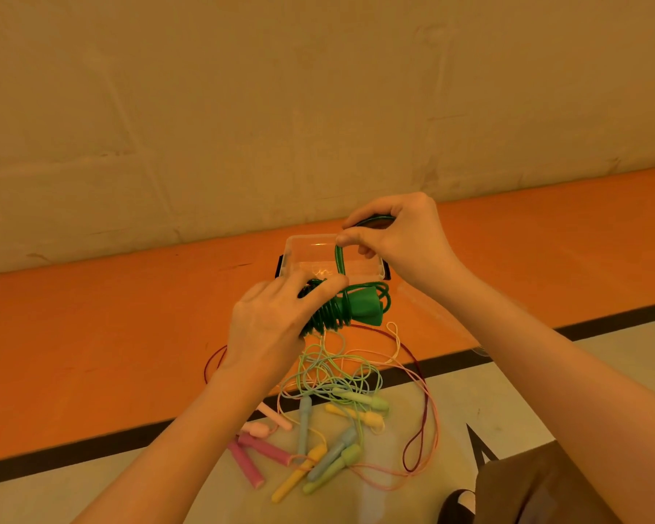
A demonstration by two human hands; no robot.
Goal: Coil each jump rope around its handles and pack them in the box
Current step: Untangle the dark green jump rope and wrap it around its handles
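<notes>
While pinching the springy green rope (340,259) above the box (299,245) right-handed (398,240), gripped its coiled handles (360,308) left-handed (269,323), best hold.

Head view, sole camera: I look from above and behind both forearms, forward and down, wide-angle, close over the left hand (269,315) and right hand (401,240); beyond the fingertips, orange floor band (129,315) and beige wall (318,88).
</notes>
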